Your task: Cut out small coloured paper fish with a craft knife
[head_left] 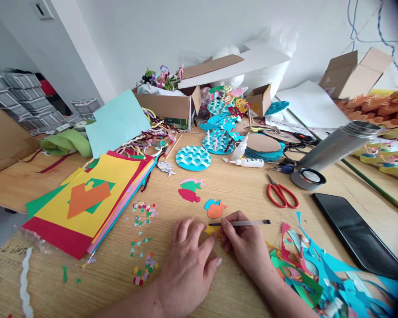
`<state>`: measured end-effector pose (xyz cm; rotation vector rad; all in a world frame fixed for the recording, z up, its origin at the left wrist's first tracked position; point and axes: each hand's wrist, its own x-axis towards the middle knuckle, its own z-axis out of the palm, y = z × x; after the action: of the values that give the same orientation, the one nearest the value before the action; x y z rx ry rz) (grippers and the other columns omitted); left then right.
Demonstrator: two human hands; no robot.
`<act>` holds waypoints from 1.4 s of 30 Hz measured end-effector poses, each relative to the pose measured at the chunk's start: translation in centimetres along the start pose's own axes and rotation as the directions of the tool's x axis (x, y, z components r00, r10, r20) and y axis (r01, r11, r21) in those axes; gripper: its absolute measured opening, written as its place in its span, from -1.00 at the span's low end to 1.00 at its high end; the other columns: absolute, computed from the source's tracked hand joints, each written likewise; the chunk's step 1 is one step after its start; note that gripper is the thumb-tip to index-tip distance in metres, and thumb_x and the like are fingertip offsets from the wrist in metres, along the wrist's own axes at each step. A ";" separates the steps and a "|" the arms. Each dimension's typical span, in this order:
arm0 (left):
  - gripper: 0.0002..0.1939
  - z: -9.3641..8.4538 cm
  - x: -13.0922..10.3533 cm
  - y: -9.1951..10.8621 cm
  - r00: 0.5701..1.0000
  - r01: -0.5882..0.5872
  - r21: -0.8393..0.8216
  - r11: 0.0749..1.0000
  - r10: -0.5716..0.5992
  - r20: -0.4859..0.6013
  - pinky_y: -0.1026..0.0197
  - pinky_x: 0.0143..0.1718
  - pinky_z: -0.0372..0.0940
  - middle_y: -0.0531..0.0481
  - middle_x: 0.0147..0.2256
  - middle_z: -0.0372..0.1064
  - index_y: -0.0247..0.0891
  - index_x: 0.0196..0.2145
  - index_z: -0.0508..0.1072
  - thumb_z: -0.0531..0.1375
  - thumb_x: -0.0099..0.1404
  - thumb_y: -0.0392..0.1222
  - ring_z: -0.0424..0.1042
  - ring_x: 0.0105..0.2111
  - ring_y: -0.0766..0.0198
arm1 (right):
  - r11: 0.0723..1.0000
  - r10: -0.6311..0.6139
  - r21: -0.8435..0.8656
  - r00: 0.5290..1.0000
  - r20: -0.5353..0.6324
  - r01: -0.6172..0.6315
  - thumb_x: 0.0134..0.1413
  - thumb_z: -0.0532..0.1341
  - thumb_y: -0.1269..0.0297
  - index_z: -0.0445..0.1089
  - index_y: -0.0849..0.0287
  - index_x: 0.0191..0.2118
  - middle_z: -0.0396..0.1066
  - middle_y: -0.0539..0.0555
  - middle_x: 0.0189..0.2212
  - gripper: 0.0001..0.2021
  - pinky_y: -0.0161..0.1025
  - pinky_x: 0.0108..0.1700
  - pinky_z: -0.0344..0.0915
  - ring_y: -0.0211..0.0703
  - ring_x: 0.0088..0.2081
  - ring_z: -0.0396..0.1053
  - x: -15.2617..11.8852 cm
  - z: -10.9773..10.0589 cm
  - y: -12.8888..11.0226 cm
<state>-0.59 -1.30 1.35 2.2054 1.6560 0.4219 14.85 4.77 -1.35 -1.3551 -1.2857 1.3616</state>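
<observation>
A dark pen (248,223) is pinched in the fingers of my right hand (243,240), its tip over a small yellow paper cutout (212,229). My left hand (189,260) lies flat on the table with fingers spread, its fingertips at the cutout's left and lower edge. Much of the yellow piece is hidden under both hands. Just beyond sits an orange paper fish (216,210), overlapping a blue one (209,203). Farther off lie a red paper fish (188,195), a green one (190,185) and a pink one (201,181), overlapping.
Red scissors (280,192) and a black phone (354,234) lie right, above paper scraps (321,269). Coloured sheets (96,194) are stacked left, beside small paper bits (146,212). A wavy blue disc (193,158), glue bottles (250,163) and a metal flask (338,143) stand farther back.
</observation>
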 end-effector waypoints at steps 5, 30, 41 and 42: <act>-0.69 -0.1 0.1 0.0 1.000 -0.006 -0.010 1.000 0.005 -0.021 -0.19 0.23 0.01 -0.04 0.09 0.21 -0.07 0.06 0.39 0.13 0.38 -0.05 0.06 0.16 -0.02 | 1.000 -0.005 -0.003 1.000 -0.003 0.005 0.04 0.26 -0.13 0.28 0.12 -0.44 0.31 -0.09 -0.71 -0.61 -0.38 -0.67 0.15 -0.29 -0.72 0.23 0.1 0.0 0.0; -0.67 -0.1 0.3 0.0 0.998 -0.044 0.034 0.998 0.046 -0.036 -0.23 0.24 -0.01 -0.06 0.04 0.27 -0.15 0.06 0.38 0.13 0.38 -0.08 0.11 0.12 -0.05 | 0.999 -0.013 -0.036 1.000 0.005 0.013 0.08 0.23 -0.11 0.28 0.12 -0.42 0.31 -0.09 -0.70 -0.63 -0.39 -0.67 0.16 -0.30 -0.72 0.23 0.2 -0.1 0.4; -0.74 -0.2 0.2 0.1 0.999 -0.045 0.046 0.998 0.046 -0.021 -0.26 0.25 -0.04 -0.04 0.05 0.28 -0.12 0.00 0.43 0.13 0.38 -0.10 0.12 0.12 -0.04 | 1.000 -0.024 -0.010 1.000 0.001 0.024 0.06 0.25 -0.11 0.29 0.14 -0.42 0.33 -0.07 -0.69 -0.61 -0.40 -0.68 0.17 -0.31 -0.72 0.24 0.2 -0.2 0.3; -0.74 -0.2 0.3 0.1 0.999 -0.043 0.045 0.998 0.044 -0.016 -0.26 0.25 -0.04 -0.04 0.05 0.29 -0.13 0.00 0.43 0.14 0.38 -0.11 0.12 0.12 -0.04 | 1.000 -0.025 -0.007 1.000 0.000 0.025 0.06 0.25 -0.11 0.29 0.14 -0.42 0.33 -0.07 -0.69 -0.61 -0.41 -0.68 0.17 -0.32 -0.72 0.24 0.2 -0.2 0.3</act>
<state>-0.52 -1.06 1.61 2.2803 1.6440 0.4203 15.06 4.93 -1.66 -1.3392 -1.3043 1.3413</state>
